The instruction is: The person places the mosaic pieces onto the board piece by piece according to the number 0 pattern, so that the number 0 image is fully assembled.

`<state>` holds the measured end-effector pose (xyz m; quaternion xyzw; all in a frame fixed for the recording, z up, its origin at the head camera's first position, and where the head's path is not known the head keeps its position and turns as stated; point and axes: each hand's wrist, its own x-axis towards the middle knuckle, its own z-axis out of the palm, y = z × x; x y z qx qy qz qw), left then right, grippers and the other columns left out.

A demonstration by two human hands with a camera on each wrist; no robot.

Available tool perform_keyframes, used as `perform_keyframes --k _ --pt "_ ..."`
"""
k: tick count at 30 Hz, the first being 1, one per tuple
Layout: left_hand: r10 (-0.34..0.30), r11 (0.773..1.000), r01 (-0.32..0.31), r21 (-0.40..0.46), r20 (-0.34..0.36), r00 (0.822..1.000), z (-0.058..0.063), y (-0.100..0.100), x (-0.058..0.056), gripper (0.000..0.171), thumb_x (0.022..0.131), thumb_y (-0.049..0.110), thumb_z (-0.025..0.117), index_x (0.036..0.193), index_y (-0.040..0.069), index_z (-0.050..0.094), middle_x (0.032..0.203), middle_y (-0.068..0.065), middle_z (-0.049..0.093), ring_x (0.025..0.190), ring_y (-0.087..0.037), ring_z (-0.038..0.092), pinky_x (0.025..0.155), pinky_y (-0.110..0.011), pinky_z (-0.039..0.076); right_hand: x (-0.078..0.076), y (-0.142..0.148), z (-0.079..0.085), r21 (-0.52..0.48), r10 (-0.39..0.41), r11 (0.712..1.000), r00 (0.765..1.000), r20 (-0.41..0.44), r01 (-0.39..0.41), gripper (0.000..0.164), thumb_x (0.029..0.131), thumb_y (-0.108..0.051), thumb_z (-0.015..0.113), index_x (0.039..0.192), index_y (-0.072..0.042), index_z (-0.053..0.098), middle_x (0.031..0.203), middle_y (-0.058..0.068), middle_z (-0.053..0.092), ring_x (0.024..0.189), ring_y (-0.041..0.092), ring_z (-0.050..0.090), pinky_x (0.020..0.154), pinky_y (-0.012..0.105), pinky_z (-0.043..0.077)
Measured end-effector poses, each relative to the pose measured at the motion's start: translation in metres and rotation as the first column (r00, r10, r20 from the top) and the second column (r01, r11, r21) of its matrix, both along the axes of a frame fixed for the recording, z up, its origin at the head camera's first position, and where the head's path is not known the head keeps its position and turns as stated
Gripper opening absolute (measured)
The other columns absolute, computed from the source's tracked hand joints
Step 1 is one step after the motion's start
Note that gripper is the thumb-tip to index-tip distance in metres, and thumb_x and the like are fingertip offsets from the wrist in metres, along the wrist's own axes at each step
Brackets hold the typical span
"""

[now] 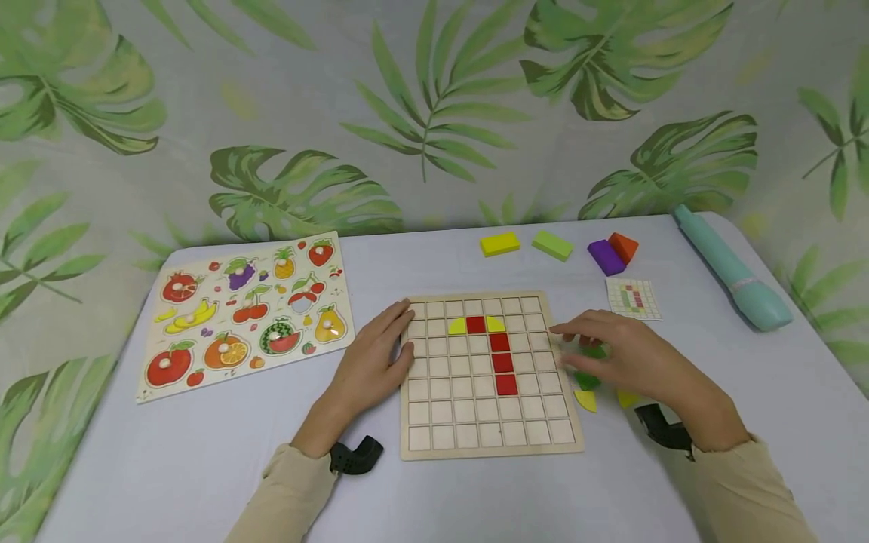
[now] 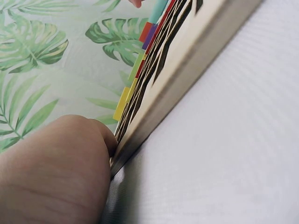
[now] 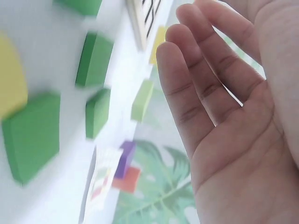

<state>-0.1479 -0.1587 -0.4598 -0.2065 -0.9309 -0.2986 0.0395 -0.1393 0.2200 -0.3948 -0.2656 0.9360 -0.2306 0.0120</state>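
Observation:
A wooden grid board [image 1: 492, 454] lies on the table. In its cells sit several red squares [image 1: 502, 363], with a yellow quarter-round piece [image 1: 458, 326] on each side of the top one. My left hand [image 1: 370, 366] rests at the board's left edge, fingertips touching the frame; in the left wrist view, part of the hand [image 2: 56, 172] meets that edge. Beyond the right edge hovers my right hand [image 1: 627, 358], partly hiding green pieces [image 1: 587, 379] below it. Its palm [image 3: 238, 144] and relaxed fingers hold nothing in the right wrist view. Green blocks [image 3: 32, 135] lie beside it.
A fruit puzzle board [image 1: 224, 362] lies at the left. Toward the back are yellow [image 1: 499, 244], light green [image 1: 553, 245], purple [image 1: 606, 257] and orange [image 1: 623, 246] blocks. A small pattern card [image 1: 641, 311] and a teal wrapped object [image 1: 736, 275] lie at the right.

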Motion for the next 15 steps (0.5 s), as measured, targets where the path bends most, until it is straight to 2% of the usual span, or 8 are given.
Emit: perform_keyframes --k 7,15 --pt "0.000 1.000 0.000 0.002 0.005 1.000 0.002 0.000 0.000 0.053 0.103 0.022 0.054 0.151 0.001 0.050 0.165 -0.007 0.039 0.153 -0.027 0.036 0.124 -0.047 0.033 -0.007 0.022 -0.005 -0.014 -0.005 1.000 0.995 -0.104 0.004 0.043 0.078 -0.010 0.090 0.118 -0.012 0.076 0.101 -0.006 0.073 0.081 0.007 0.063 0.073 0.028 0.059" --pt "-0.004 1.000 0.004 0.012 0.004 1.000 0.000 0.001 0.000 0.053 0.102 0.021 0.055 0.151 0.001 0.051 0.164 -0.007 0.039 0.152 -0.027 0.036 0.124 -0.047 0.033 -0.006 0.039 -0.008 -0.014 -0.043 0.999 0.996 -0.074 0.042 0.041 0.080 -0.016 0.089 0.119 -0.014 0.077 0.104 -0.008 0.073 0.084 0.005 0.061 0.074 0.023 0.057"
